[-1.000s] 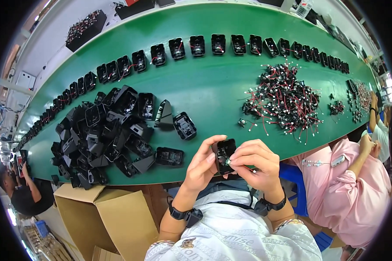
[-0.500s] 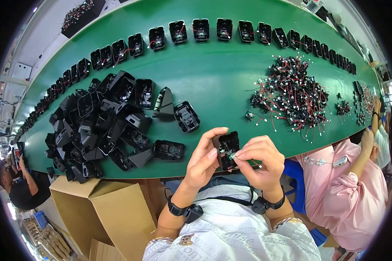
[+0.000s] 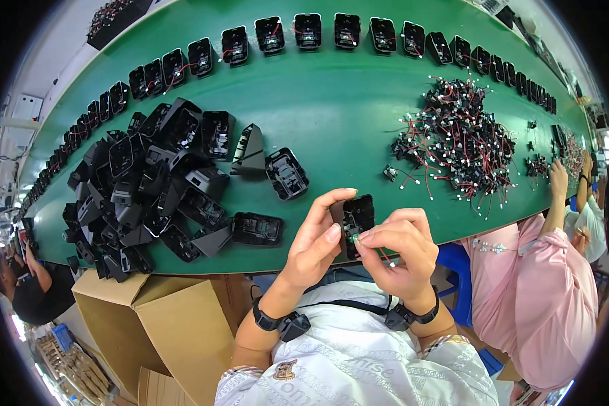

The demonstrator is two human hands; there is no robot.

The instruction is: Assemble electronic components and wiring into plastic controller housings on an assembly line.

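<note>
I have a black shell [image 3: 356, 220] low in the frame's centre, above the green tabletop [image 3: 331, 128] edge. My left hand [image 3: 316, 240] grips its side; my right hand [image 3: 396, 247] pinches a small part [image 3: 354, 237] against it. The shell looks light, stiff, best held by its edges. My fingers hide the part's seat and wires.

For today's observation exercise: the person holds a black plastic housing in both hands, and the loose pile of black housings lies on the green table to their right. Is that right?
Not quite. The head view shows the pile of black housings on the person's left; the red-and-black wire bundles lie to the right. Both hands do hold a black housing.
</note>
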